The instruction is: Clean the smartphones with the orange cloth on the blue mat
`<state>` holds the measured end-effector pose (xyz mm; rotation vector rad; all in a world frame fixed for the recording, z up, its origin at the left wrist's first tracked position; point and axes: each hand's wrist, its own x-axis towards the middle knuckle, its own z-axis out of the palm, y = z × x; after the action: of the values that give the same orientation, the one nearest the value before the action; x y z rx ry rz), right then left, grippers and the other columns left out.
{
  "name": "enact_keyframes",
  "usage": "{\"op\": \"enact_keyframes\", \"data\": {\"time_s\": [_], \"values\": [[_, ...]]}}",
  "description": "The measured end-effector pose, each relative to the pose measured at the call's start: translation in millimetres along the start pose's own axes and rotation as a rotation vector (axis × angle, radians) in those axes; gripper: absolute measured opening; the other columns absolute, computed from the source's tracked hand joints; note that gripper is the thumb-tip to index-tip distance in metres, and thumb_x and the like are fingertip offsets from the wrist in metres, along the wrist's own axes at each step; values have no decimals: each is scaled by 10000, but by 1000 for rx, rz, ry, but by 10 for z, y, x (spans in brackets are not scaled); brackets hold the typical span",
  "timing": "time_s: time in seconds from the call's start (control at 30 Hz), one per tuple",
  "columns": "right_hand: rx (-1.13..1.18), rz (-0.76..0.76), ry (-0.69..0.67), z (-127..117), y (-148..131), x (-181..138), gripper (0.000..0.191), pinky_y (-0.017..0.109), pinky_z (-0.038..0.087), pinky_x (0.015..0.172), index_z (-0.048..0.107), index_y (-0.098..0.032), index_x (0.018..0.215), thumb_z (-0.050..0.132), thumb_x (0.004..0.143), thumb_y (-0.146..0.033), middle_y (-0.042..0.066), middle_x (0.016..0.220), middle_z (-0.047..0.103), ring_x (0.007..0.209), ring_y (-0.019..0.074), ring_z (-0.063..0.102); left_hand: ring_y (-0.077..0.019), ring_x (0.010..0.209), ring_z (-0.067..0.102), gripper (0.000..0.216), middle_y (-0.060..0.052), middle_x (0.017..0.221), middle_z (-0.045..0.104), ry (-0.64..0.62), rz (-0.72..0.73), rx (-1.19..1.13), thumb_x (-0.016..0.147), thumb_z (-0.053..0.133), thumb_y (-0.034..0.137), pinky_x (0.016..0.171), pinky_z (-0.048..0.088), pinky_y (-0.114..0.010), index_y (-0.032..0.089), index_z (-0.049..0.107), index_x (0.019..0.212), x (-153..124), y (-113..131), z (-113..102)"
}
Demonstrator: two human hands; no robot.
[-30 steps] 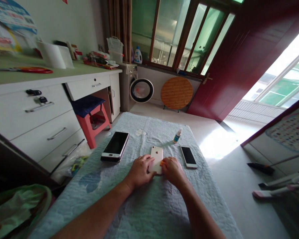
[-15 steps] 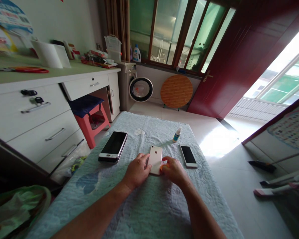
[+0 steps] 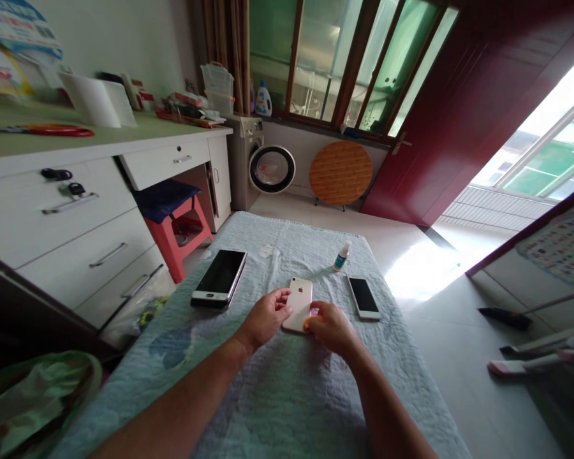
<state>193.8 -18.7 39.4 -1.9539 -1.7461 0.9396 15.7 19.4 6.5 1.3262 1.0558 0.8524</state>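
A gold smartphone (image 3: 300, 305) lies back side up on the quilted cloth, between my hands. At its left edge my left hand (image 3: 266, 317) grips it, with thumb and fingers bent. My right hand (image 3: 333, 326) is closed at the phone's lower right edge, pinching a small orange and pink piece (image 3: 308, 324). Most of that piece is hidden by the fingers, so its kind is unclear. Right of my hands lies a white smartphone (image 3: 364, 298) with a dark screen. Behind it stands a small spray bottle (image 3: 341, 257). Stacked phones (image 3: 219, 278) lie to the left.
The blue-green quilted cloth (image 3: 277, 389) covers the table under everything. A red stool (image 3: 176, 239) and white drawers (image 3: 90, 229) stand at the left. A bin (image 3: 83, 398) is at the lower left. A broom (image 3: 507, 317) lies beyond the table's right side.
The gold phone has turned slightly, its top now leaning right. My left hand has shifted up a little along its edge. The right hand stays at the lower right edge.
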Motion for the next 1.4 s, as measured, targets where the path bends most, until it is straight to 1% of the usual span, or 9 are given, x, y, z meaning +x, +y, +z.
{"op": "enact_keyframes", "data": {"time_s": [0.27, 0.53, 0.6, 0.7, 0.77, 0.9, 1.03, 1.23, 1.4], "values": [[5, 1, -12, 15, 3, 7, 269, 215, 285, 530, 705, -183, 904, 556, 680, -193, -6, 621, 618, 571, 112, 514, -168, 811, 637, 437, -55, 970, 690, 30, -123, -175, 754, 656, 245, 679, 462, -253, 160, 588, 1177, 4, 98, -51], [16, -88, -40, 41, 26, -8, 346, 208, 322, 548, 705, -184, 990, 472, 735, -168, -1, 685, 643, 593, 106, 537, -154, 731, 612, 480, -26, 847, 652, -40, 3, -215, 741, 700, 306, 680, 466, -270, 129, 605, 1178, -24, 48, 17], [51, -95, -48, 33, 32, -11, 413, 205, 334, 538, 678, -173, 1101, 479, 739, -171, 0, 699, 641, 580, 102, 536, -157, 748, 616, 487, -29, 868, 652, -59, 9, -223, 760, 684, 318, 698, 475, -277, 136, 597, 1203, -35, 63, 12], [133, -137, -47, 17, 41, -22, 667, 199, 346, 520, 478, -168, 1384, 509, 718, -159, -16, 720, 634, 555, 94, 520, -183, 843, 629, 480, -48, 947, 667, -109, 41, -219, 792, 648, 328, 777, 492, -306, 149, 589, 1234, -57, 100, 0], [171, -188, -66, -1, 43, -32, 751, 191, 343, 513, 389, -186, 1448, 514, 709, -142, -29, 719, 623, 546, 83, 500, -198, 904, 628, 475, -66, 1042, 669, -140, 64, -201, 806, 627, 320, 828, 493, -324, 155, 583, 1249, -77, 124, 1], [241, -169, -111, -97, 36, -54, 687, 168, 312, 457, 458, -204, 1402, 519, 720, -144, -50, 671, 570, 492, 58, 443, -203, 982, 609, 483, -81, 1200, 632, -211, 114, -138, 843, 581, 303, 908, 480, -340, 168, 550, 1306, -125, 164, 28], [365, -54, -126, -255, 28, -78, 596, 152, 300, 361, 494, -182, 1358, 562, 777, -294, -65, 635, 513, 426, 55, 400, -201, 1042, 580, 439, -68, 1309, 567, -253, 198, 27, 874, 579, 302, 946, 468, -331, 212, 561, 1304, -174, 200, 93], [405, 71, -38, -341, 67, -63, 440, 149, 275, 293, 628, -166, 1093, 542, 808, -489, -14, 725, 616, 390, 43, 399, -241, 1236, 505, 395, -52, 1356, 550, -333, 319, 170, 891, 601, 338, 1063, 397, -354, 250, 596, 1275, -225, 233, 187], [365, 88, 39, -279, 129, 11, 290, 160, 258, 302, 643, -139, 864, 543, 785, -400, -47, 571, 536, 341, 38, 359, -244, 1170, 544, 406, -63, 1237, 633, -223, 357, 385, 832, 642, 279, 1035, 416, -370, 243, 622, 1236, -195, 156, 160]]}}
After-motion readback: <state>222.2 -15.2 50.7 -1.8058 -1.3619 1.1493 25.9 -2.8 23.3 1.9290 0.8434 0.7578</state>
